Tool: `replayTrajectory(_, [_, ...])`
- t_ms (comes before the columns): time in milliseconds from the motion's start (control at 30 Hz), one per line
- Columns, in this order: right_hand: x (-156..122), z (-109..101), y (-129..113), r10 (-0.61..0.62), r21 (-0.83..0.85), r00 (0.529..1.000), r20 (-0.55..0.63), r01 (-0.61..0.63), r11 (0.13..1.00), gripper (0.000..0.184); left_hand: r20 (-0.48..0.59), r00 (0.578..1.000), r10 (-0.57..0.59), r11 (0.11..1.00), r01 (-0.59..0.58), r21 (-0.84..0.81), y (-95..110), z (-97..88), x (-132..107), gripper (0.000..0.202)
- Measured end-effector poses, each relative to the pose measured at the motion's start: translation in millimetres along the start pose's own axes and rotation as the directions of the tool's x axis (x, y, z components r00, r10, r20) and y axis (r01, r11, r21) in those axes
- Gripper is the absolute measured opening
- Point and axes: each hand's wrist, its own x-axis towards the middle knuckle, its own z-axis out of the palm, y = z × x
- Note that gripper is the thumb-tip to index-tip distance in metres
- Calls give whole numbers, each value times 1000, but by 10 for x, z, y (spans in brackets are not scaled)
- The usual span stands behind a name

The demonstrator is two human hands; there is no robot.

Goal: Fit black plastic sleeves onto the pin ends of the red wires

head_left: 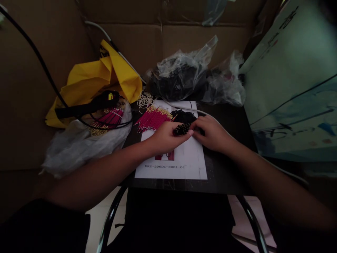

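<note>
My left hand [167, 138] curls around a small bundle of black connectors [181, 129], which rests against its fingers. My right hand [212, 134] comes in from the other side, its fingertips at the bundle's end; what they pinch is hidden. Both hands lie over a white printed sheet [189, 165] labelled DRS-206DC-E001-01. Just beyond my left hand, a bunch of magenta wires with gold tips [153, 118] lies on the sheet. A heap of black wired pieces [183, 116] sits beside that bunch, near my right fingers.
A dark table [226, 168] carries the sheet. Behind it are a yellow plastic bag [105, 79], clear bags of black parts [179, 77], rubber bands [144, 100], and a black corded tool [89, 105]. More magenta wires [112, 117] lie on a clear bag at left. Cardboard walls surround the table.
</note>
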Motion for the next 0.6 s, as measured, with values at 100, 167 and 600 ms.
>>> replayTrajectory(100, [13, 30, -47, 42, -29, 998, 37, -41, 999, 8, -33, 999, 27, 998, -25, 65, 4, -3, -14, 36])
replayTrajectory(167, [5, 37, -86, 33, -53, 998, 44, -31, 998, 8, -71, 996, 55, 991, -46, 125, -3, -4, -18, 35])
replayTrajectory(600, [-69, -83, -222, -276, 67, 932, -234, 299, 952, 6, -29, 991, 131, 974, -123, 191, -86, -17, 0, 24])
